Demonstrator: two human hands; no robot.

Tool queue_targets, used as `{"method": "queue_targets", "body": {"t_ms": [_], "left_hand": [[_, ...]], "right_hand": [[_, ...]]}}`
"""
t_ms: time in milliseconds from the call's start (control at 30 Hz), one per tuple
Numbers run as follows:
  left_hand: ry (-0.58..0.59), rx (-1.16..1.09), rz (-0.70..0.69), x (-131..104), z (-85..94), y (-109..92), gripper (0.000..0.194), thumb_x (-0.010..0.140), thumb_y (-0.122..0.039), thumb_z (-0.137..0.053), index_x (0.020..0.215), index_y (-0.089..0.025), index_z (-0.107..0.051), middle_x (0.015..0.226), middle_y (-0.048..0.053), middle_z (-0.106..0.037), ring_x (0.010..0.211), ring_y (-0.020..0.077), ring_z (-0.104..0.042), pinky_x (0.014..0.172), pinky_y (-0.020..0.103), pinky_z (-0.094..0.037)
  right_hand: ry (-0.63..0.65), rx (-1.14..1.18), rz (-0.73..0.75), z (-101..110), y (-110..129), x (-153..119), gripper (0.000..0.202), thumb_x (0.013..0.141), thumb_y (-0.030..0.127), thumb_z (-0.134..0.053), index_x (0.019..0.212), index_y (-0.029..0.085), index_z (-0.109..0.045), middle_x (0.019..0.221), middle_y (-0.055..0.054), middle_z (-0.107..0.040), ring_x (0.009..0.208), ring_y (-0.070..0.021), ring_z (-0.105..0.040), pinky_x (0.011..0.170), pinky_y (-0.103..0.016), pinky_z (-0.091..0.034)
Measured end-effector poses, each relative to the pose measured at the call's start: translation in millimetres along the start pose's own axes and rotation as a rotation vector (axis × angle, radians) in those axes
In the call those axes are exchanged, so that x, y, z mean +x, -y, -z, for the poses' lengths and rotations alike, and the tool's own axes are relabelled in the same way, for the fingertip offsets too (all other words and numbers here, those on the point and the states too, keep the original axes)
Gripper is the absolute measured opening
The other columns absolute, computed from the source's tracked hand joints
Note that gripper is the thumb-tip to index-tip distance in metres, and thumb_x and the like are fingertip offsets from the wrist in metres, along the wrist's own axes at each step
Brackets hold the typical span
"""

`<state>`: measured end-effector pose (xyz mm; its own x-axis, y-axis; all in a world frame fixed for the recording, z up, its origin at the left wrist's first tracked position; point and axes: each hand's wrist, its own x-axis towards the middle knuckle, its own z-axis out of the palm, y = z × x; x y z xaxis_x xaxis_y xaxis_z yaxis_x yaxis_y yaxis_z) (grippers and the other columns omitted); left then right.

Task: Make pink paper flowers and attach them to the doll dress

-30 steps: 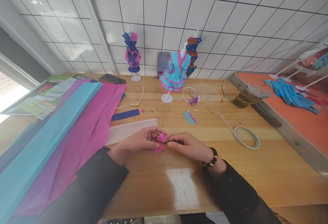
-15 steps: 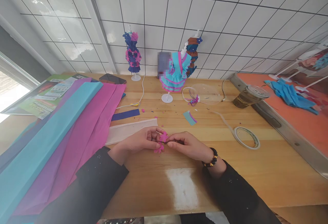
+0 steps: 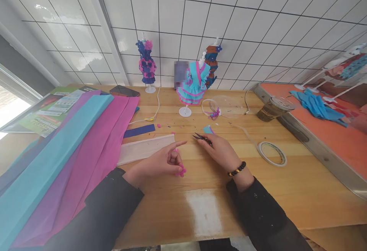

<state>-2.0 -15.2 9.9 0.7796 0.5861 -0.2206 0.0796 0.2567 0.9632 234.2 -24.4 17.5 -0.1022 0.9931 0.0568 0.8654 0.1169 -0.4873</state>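
My left hand [image 3: 164, 160] holds a pink paper flower [image 3: 181, 170] between thumb and bent fingers, its index finger stretched out to the right. More pink paper shows beside the fingers. In my right hand [image 3: 222, 151] is a pair of small dark scissors [image 3: 203, 139], the tips pointing left and slightly parted; the handles are mostly covered by the fingers. A teal paper piece with a purple edge [image 3: 208, 129] lies just beyond this hand. Behind my left hand rests a pale pink paper strip [image 3: 146, 148], with a dark blue strip [image 3: 139, 131] further back.
Folded crepe paper sheets [image 3: 94, 136] cover the left side. Small dress stands, one with a turquoise dress [image 3: 195, 84], line the wall. A tape roll [image 3: 272, 154] and a lidded cup [image 3: 273, 109] are at the right, beside an orange-topped surface [image 3: 304, 124]. Pink scraps dot the table.
My hands have moved apart. The right hand has drawn the scissors away from the pink flower, to the right and up. My left index finger has straightened, and the flower is lower.
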Motion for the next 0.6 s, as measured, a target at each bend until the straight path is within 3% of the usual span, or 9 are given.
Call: {"method": "queue_targets", "body": {"t_ms": [100, 233, 333, 433, 600], "left_hand": [[-0.005, 0.114, 0.021, -4, -9.7, -1, 0.085, 0.07, -0.022, -0.066, 0.14, -0.028, -0.019, 0.078, 0.001, -0.06, 0.072, 0.0153, -0.063, 0.067, 0.029, -0.046], [0.123, 0.323, 0.069, -8, -19.4, -6, 0.067, 0.072, -0.02, -0.061, 0.133, -0.026, -0.035, 0.08, 0.001, -0.065, 0.07, 0.0134, -0.062, 0.063, 0.024, -0.046], [0.176, 0.42, 0.093, -9, -20.6, -7, 0.048, 0.07, -0.021, -0.061, 0.117, -0.022, -0.051, 0.075, 0.0, -0.066, 0.068, 0.0128, -0.061, 0.062, 0.022, -0.045], [0.208, 0.492, 0.113, -10, -16.3, -4, 0.024, 0.071, -0.02, -0.058, 0.095, -0.019, -0.06, 0.071, 0.0, -0.067, 0.064, 0.0121, -0.06, 0.057, 0.021, -0.044], [0.062, 0.561, 0.091, -10, -1.9, -7, 0.016, 0.072, -0.025, -0.055, 0.085, -0.018, -0.061, 0.07, 0.0, -0.067, 0.064, 0.0133, -0.059, 0.055, 0.022, -0.04]], "right_hand": [[-0.01, -0.171, 0.013, -10, -6, 0, 0.034, 0.086, 0.037, -0.045, 0.107, 0.017, -0.061, 0.097, -0.012, -0.066, 0.085, -0.0227, -0.06, 0.071, -0.033, -0.043], [-0.104, -0.271, 0.088, -15, -4, -1, 0.027, 0.085, 0.031, -0.048, 0.104, 0.018, -0.063, 0.092, -0.012, -0.063, 0.086, -0.0236, -0.056, 0.076, -0.036, -0.043], [-0.179, -0.258, 0.229, -17, 7, -1, 0.024, 0.083, 0.025, -0.051, 0.104, 0.018, -0.063, 0.104, -0.013, -0.058, 0.098, -0.0257, -0.05, 0.085, -0.04, -0.04], [-0.105, -0.163, 0.428, -26, 23, -2, 0.021, 0.085, 0.023, -0.05, 0.101, 0.021, -0.063, 0.105, -0.01, -0.058, 0.1, -0.023, -0.048, 0.086, -0.038, -0.039], [-0.036, -0.132, 0.505, -47, 43, 0, 0.016, 0.086, 0.019, -0.046, 0.087, 0.017, -0.063, 0.089, -0.009, -0.061, 0.086, -0.0196, -0.05, 0.076, -0.034, -0.039]]}}
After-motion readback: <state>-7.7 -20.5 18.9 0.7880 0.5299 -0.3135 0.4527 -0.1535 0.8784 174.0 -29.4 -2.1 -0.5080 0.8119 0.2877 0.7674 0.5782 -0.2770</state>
